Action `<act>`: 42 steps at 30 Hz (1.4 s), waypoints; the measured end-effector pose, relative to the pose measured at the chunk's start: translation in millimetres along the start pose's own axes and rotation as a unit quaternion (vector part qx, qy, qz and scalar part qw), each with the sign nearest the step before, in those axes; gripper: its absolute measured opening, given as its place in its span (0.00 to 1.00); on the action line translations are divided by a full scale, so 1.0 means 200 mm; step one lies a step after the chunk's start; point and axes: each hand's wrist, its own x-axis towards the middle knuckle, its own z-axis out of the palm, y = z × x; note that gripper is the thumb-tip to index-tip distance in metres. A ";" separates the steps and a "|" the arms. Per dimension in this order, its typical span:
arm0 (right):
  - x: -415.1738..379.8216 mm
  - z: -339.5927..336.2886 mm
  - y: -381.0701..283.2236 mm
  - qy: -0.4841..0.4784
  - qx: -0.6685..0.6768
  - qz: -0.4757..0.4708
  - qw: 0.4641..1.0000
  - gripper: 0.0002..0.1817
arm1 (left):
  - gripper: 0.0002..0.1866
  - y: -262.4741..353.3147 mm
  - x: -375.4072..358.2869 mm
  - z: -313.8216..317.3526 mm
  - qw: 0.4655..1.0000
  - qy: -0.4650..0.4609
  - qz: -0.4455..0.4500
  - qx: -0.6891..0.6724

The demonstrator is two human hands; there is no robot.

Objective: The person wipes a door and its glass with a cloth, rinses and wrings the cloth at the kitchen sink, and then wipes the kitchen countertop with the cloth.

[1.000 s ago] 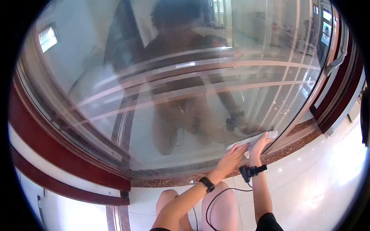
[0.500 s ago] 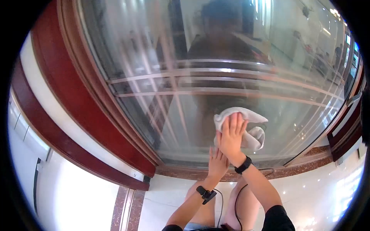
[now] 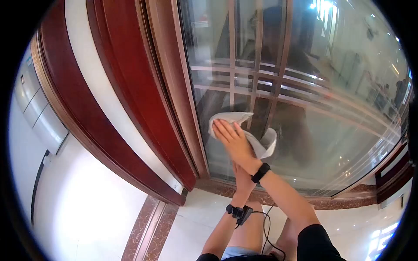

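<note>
A pale cloth [image 3: 257, 141] is pressed against the glass panel [image 3: 300, 143], near its lower left side. My right hand [image 3: 235, 141] lies flat on the cloth, palm toward the glass, with its fingers stretched up to the left. Below and partly behind it is my left hand [image 3: 242, 176], whose fingers are mostly hidden by the right hand and wrist. One end of the cloth curls out to the right of my right hand.
A brown metal frame [image 3: 185, 87] and a dark red panel [image 3: 130, 87] border the glass on the left. A brown marble strip [image 3: 222, 189] runs along its base. A black cable [image 3: 268, 226] hangs from the device on my left wrist.
My right hand and the cloth have slid left across the glass, closer to the frame. My left hand is now more covered by the right. The view has shifted toward the left.
</note>
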 end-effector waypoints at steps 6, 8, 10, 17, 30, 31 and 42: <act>-0.11 0.29 -0.18 -0.010 0.107 -0.044 0.993 0.30 | 0.25 -0.39 -0.29 0.20 0.948 -0.112 -0.163 -0.247; -0.25 0.45 -0.24 0.000 0.171 -0.058 0.984 0.31 | 0.26 -0.39 -0.39 0.24 0.950 -0.131 -0.168 -0.228; -0.38 0.49 -0.21 0.017 0.110 -0.112 0.987 0.30 | 0.26 -0.35 -0.47 0.30 0.953 -0.157 -0.162 -0.201; -0.75 0.14 0.14 -0.060 0.083 -0.077 0.992 0.27 | 0.28 -0.18 -0.57 0.61 0.983 -0.168 -0.062 -0.048; -0.45 -0.80 0.98 0.080 0.008 0.194 0.978 0.32 | 0.41 0.83 0.42 0.34 0.976 0.006 0.216 0.029; -0.41 -0.88 1.04 0.122 -0.011 0.243 0.962 0.33 | 0.42 0.92 0.52 0.30 0.969 -0.012 0.242 0.040; 0.15 -1.49 1.71 0.348 0.000 0.374 0.859 0.36 | 0.36 1.92 1.31 0.02 0.916 0.013 0.397 0.058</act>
